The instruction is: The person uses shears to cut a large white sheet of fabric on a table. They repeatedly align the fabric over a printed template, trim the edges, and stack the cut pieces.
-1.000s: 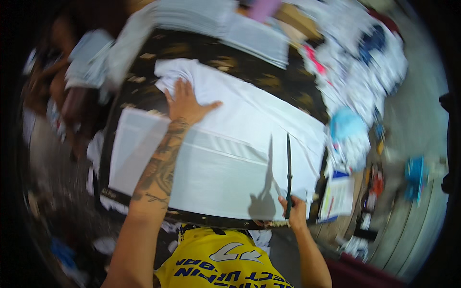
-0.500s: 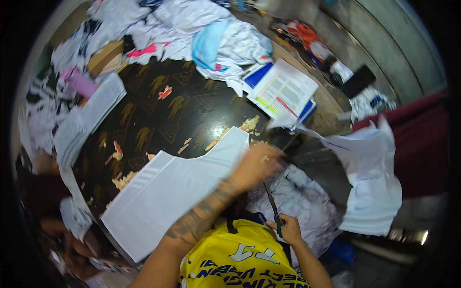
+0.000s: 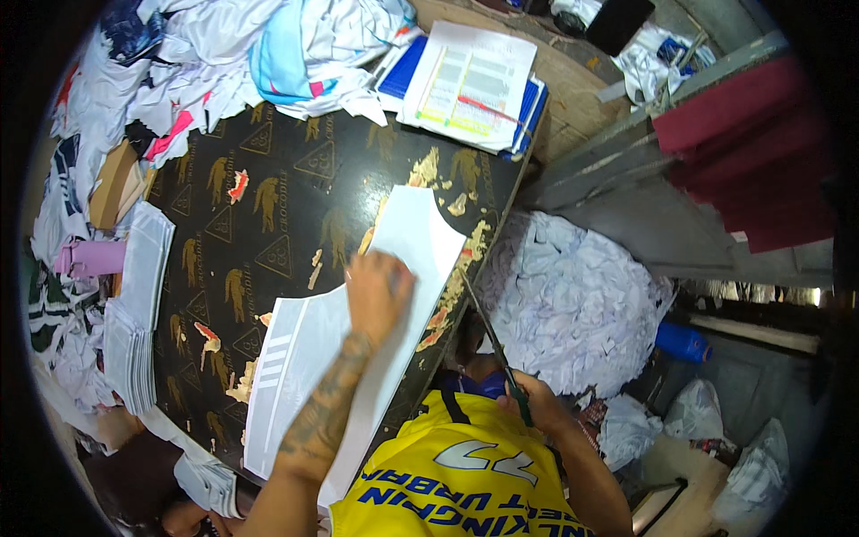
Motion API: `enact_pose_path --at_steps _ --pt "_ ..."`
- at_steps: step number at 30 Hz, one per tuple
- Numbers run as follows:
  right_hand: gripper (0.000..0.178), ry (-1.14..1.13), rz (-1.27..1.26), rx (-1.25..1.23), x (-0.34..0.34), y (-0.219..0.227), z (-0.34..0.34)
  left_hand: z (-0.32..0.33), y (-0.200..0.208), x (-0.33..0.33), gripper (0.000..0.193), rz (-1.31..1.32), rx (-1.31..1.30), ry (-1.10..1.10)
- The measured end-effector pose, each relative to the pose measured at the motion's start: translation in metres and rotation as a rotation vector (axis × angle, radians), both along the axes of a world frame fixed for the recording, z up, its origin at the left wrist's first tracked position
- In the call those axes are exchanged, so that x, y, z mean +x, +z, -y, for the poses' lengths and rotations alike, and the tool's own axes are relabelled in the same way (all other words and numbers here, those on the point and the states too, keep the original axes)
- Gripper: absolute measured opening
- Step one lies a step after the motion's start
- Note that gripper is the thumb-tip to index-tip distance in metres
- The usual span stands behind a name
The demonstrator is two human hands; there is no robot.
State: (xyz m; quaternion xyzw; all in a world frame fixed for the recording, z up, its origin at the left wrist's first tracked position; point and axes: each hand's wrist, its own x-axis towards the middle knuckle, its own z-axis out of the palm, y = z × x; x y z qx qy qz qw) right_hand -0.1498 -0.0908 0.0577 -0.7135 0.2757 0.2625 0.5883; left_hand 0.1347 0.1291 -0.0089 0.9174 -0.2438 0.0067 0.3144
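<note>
A white cut fabric panel (image 3: 309, 358) with pale stripes near one corner lies along the near edge of the dark table. My left hand (image 3: 378, 291) is over its middle, palm down; the fingers are blurred and seem partly curled. Low at the right, my right hand (image 3: 537, 404) grips scissors (image 3: 494, 338) by their green handle. The long dark blades point up and away, just beside the table's edge and apart from the panel.
A large heap of white cloth scraps (image 3: 573, 304) fills the space right of the table (image 3: 304, 215). Papers (image 3: 474, 80) with a red pen lie on blue folders at the back. Folded white panels (image 3: 134, 349) are stacked at the left, near a pink tumbler (image 3: 89, 258). Loose garments (image 3: 206, 63) cover the far side.
My left hand has moved left from the table's edge onto the panel. The loose white piece hanging in the air at the right is no longer there. The view has turned toward the right.
</note>
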Motion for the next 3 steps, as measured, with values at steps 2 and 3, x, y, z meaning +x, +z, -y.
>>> enact_pose_path --at_steps 2,3 --pt "0.022 0.079 0.054 -0.055 -0.016 0.001 -0.015 -0.002 0.007 -0.048 0.028 -0.163 0.047 -0.062" --pt "0.022 0.032 0.005 -0.005 -0.023 0.001 -0.020 -0.002 0.006 -0.058 0.029 -0.226 0.037 -0.035"
